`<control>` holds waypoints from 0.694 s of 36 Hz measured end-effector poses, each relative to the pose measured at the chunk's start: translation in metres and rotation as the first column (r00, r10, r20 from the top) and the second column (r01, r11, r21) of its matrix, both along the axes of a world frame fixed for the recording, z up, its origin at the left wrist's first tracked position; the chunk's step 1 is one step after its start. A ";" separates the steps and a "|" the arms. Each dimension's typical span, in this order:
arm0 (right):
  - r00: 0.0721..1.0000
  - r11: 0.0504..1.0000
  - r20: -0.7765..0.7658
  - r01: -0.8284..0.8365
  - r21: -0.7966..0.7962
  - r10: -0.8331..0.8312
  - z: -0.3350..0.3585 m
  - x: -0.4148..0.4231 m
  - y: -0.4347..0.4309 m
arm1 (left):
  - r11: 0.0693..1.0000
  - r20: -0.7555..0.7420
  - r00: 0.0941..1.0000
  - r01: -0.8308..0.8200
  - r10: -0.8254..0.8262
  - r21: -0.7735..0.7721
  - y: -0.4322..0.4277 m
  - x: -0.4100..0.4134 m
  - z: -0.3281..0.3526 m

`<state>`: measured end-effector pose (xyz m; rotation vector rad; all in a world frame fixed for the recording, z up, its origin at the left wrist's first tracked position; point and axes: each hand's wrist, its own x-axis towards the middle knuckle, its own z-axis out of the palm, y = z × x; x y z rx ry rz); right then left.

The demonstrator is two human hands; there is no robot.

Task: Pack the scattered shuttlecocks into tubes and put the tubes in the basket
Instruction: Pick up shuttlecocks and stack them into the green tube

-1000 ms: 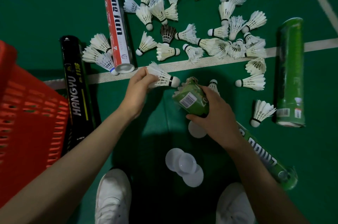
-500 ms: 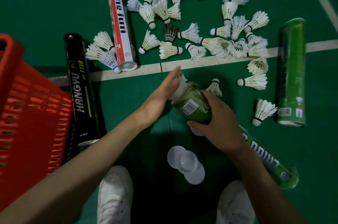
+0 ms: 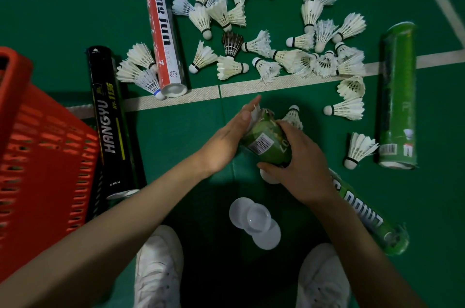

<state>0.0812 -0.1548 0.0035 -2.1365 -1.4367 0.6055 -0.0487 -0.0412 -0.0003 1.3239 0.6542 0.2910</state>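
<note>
My right hand (image 3: 299, 169) grips a green shuttlecock tube (image 3: 266, 144), tilted with its open mouth pointing up and away; its far end (image 3: 372, 227) lies on the floor past my right arm. My left hand (image 3: 231, 136) is flat, fingers straight, with its palm against the feathers of a shuttlecock (image 3: 255, 112) that sticks out of the tube's mouth. Many white shuttlecocks (image 3: 231, 67) lie scattered on the green floor beyond the white line, one dark-feathered (image 3: 232, 42). The red basket (image 3: 37, 156) stands at the left.
A black tube (image 3: 110, 126) lies beside the basket, a red and white tube (image 3: 163, 31) further back, another green tube (image 3: 397, 96) at the right. Clear plastic caps (image 3: 254, 217) lie between my white shoes (image 3: 158, 265). One shuttlecock (image 3: 293, 116) stands just behind the held tube.
My left hand carried a shuttlecock from the line to the tube's mouth, let go of it and now presses it in with a flat palm. My right hand kept holding the tube.
</note>
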 end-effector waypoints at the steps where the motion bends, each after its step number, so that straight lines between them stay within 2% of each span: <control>1: 1.000 1.000 -0.002 0.000 -0.003 0.000 -0.001 0.000 0.000 | 1.000 0.000 1.000 0.004 -0.004 -0.009 -0.001 0.000 0.000; 6: 1.000 1.000 -0.006 -0.015 -0.022 0.015 -0.002 0.000 -0.001 | 0.999 -0.033 0.998 0.048 -0.048 -0.018 0.003 -0.005 -0.001; 8: 1.000 0.999 -0.010 -0.028 -0.024 0.028 -0.001 0.000 -0.001 | 1.000 -0.062 0.998 0.008 -0.008 0.000 0.006 -0.009 -0.001; 13: 0.999 0.998 -0.002 -0.044 -0.032 0.044 -0.003 0.001 -0.001 | 0.943 -0.101 0.958 -0.242 0.270 0.227 0.008 -0.016 -0.007; 17: 1.000 0.999 0.009 -0.030 -0.032 0.030 -0.005 0.002 -0.004 | 0.890 -0.040 0.891 -0.449 0.452 0.077 0.015 -0.021 -0.010; 19: 1.000 0.998 0.009 -0.023 -0.054 0.024 -0.006 0.005 -0.007 | 0.845 -0.095 0.840 -0.527 0.534 0.092 0.019 -0.026 -0.019; 21: 1.000 0.997 -0.004 -0.016 -0.075 0.016 -0.007 0.007 -0.010 | 0.852 -0.216 0.825 -0.489 0.522 0.186 0.022 -0.032 -0.038; 23: 1.000 0.996 -0.009 -0.016 -0.089 0.015 -0.007 0.008 -0.013 | 0.919 -0.408 0.826 -0.315 0.388 0.235 0.023 -0.040 -0.058; 25: 1.000 0.995 -0.010 -0.022 -0.097 0.021 -0.007 0.007 -0.016 | 0.945 -0.580 0.759 -0.141 0.295 0.296 0.019 -0.047 -0.075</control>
